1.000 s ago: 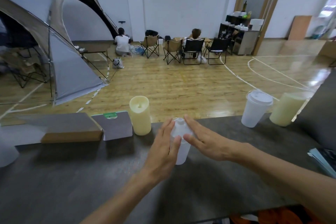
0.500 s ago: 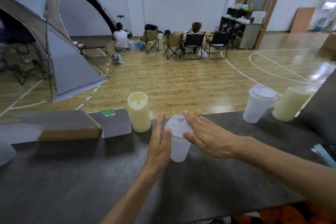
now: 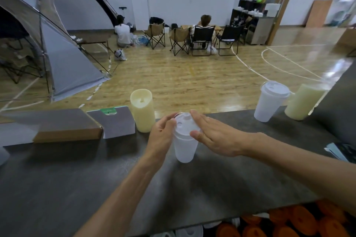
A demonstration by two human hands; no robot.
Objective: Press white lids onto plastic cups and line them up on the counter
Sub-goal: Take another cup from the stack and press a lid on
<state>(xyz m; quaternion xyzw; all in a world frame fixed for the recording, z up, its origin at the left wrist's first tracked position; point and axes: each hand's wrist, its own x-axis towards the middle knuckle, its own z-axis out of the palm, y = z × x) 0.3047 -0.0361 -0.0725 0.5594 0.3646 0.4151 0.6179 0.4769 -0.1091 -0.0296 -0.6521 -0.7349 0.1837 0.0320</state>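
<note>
1. The translucent white plastic cup [image 3: 185,147] stands on the dark grey counter [image 3: 77,179] between both hands, its white domed lid [image 3: 184,124] on top.
2. The left hand [image 3: 160,136] now curls its fingers round the lid's rim; a moment ago they lay straighter along the cup.
3. The right hand [image 3: 213,136] stays flat, fingers straight, touching the lid's other edge.
4. Judged: the lid is being seated all round, and lining up beside the finished lidded cup [image 3: 270,102], far to the right, comes next.

Bright, even indoor light; glare on the wooden floor [image 3: 289,75] at right; wide-angle bending at edges.
</note>
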